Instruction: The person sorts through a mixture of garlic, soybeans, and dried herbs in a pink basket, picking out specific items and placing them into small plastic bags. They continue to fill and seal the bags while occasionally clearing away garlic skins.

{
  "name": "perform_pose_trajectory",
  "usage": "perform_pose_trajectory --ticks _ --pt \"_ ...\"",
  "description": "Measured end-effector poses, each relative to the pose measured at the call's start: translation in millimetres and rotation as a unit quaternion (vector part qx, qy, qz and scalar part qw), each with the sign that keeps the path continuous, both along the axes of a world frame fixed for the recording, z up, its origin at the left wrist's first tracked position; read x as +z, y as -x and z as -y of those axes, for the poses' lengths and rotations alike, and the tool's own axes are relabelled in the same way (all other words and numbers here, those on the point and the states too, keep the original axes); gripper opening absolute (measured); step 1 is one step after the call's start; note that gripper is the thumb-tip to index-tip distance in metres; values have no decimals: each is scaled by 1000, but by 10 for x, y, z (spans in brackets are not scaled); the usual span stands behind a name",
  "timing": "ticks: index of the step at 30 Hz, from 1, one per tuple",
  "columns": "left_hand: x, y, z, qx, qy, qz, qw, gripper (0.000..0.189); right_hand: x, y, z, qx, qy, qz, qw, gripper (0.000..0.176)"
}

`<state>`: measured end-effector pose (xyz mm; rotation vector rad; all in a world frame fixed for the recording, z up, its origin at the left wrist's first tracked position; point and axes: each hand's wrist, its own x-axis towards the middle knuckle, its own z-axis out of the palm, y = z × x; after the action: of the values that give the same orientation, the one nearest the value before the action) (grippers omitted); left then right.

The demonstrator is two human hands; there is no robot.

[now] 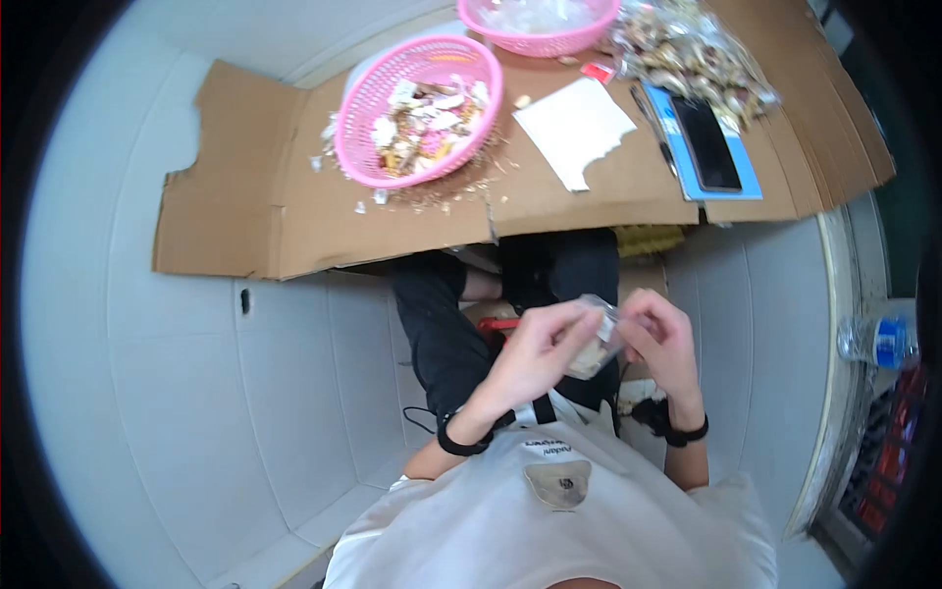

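Observation:
A small clear plastic bag [592,359] with something pale inside is held over my lap, near the cardboard's front edge. My left hand [546,346] grips its left side between thumb and fingers. At the bag's upper right edge, my right hand [659,332] is closed in a pinch on the plastic. The bag's contents are too blurred to name.
Cardboard [343,231] covers the table ahead. On it are a pink basket [343,147] of scraps, another pink basket [535,44] with clear plastic, filled bags [687,59], torn white paper [574,128] and a phone [708,147] on a blue booklet. A water bottle [878,341] is at right.

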<state>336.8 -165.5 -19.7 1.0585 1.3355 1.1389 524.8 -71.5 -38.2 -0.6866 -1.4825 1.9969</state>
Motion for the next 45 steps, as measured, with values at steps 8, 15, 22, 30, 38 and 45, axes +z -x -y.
perform_pose_trajectory --ticks 8,15,22,30,38,45 --pt "185 -27 -37 18 -53 -113 992 25 88 -86 2 -48 3 -10 999 12" --pt "170 -56 -64 74 -138 -143 977 28 -1 -47 -36 6 60 -56 997 12" --pt "221 38 -68 104 -143 -176 968 27 70 75 52 -54 -17 -63 996 6" --pt "159 29 -103 88 -152 -129 976 12 112 45 23 -54 -8 -46 997 8" --pt "178 58 -94 78 -152 -168 971 9 97 180 65 -87 -134 -7 987 6" --pt "219 135 -52 81 -143 -174 971 11 282 145 -60 13 -183 70 980 10"
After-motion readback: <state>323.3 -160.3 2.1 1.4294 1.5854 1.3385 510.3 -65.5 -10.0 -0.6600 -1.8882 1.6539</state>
